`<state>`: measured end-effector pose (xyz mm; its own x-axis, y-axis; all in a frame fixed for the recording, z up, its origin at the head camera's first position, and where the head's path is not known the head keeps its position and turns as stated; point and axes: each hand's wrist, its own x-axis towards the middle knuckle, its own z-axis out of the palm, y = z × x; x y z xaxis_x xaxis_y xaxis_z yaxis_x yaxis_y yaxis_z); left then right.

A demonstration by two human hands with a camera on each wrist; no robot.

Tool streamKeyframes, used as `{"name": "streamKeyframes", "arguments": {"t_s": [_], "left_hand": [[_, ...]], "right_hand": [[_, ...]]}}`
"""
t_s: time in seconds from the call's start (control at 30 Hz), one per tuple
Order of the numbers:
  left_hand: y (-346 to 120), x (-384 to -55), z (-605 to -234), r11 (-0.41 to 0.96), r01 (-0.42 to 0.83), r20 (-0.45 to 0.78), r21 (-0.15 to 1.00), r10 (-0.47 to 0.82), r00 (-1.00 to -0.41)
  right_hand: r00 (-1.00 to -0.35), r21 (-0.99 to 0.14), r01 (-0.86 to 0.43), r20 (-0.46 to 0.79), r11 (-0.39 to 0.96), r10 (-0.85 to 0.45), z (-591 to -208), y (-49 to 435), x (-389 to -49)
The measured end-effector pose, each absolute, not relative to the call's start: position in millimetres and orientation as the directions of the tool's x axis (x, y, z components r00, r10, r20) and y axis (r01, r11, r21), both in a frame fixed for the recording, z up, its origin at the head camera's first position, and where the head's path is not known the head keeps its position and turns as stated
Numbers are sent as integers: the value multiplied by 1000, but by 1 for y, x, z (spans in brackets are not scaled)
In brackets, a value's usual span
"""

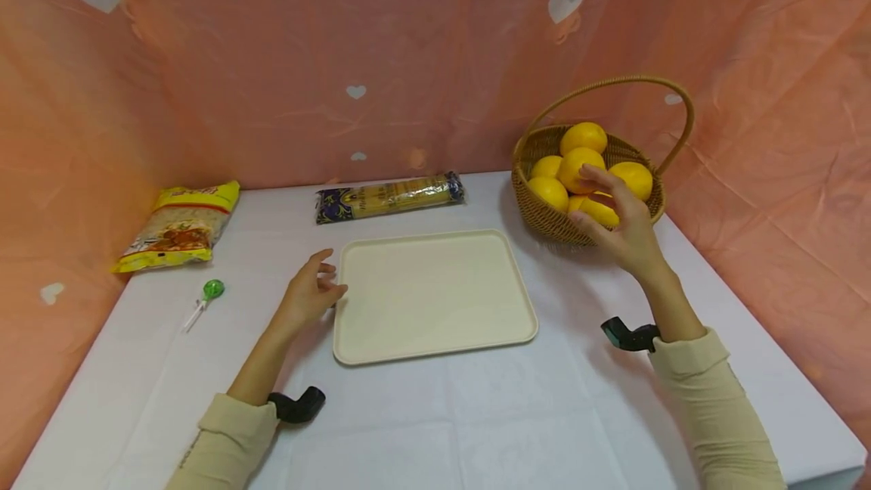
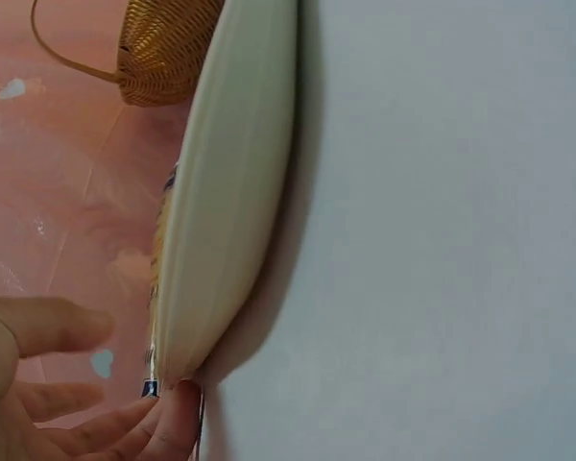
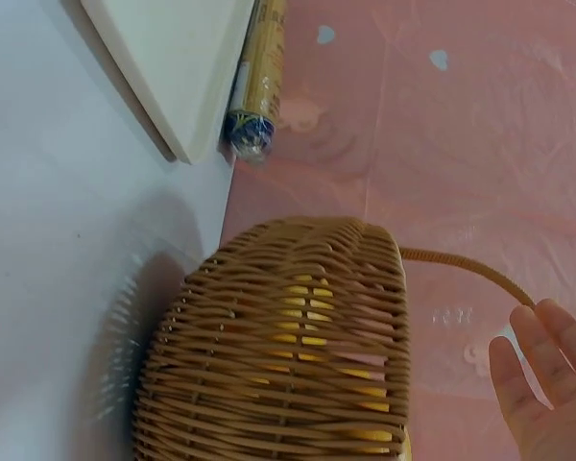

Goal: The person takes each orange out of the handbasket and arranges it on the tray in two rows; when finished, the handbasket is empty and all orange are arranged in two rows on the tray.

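Observation:
A cream rectangular tray (image 1: 435,297) lies on the white table. My left hand (image 1: 308,295) is by its left edge, thumb and fingers apart and loosely bent; in the left wrist view the fingertips come right up to the tray's end. At the right, a wicker basket (image 1: 544,224) with a tall handle holds several yellow lemons (image 1: 584,139). Over the basket's near side hovers my right hand (image 1: 622,229), its fingers spread and holding nothing, partly covering the lemons. Those fingers (image 3: 547,351) appear extended in the right wrist view.
Behind the tray lies a long pack of pasta (image 1: 391,197). A yellow-topped food bag (image 1: 180,225) sits at the back left, with a green lollipop (image 1: 212,290) in front of it. Pink cloth (image 1: 435,44) with white hearts encloses the table's back and sides.

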<state>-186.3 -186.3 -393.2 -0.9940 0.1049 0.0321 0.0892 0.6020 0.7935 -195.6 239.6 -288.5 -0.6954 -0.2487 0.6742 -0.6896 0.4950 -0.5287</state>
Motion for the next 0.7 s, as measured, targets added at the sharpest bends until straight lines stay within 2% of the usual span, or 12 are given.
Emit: {"name": "streamKeyframes", "arguments": {"t_s": [0.7], "left_hand": [[-186,-185,-403,648,104,54,754,97,-994]], "right_hand": [[-745,-572,-603,652,556,-138,-275,256,-221]]}}
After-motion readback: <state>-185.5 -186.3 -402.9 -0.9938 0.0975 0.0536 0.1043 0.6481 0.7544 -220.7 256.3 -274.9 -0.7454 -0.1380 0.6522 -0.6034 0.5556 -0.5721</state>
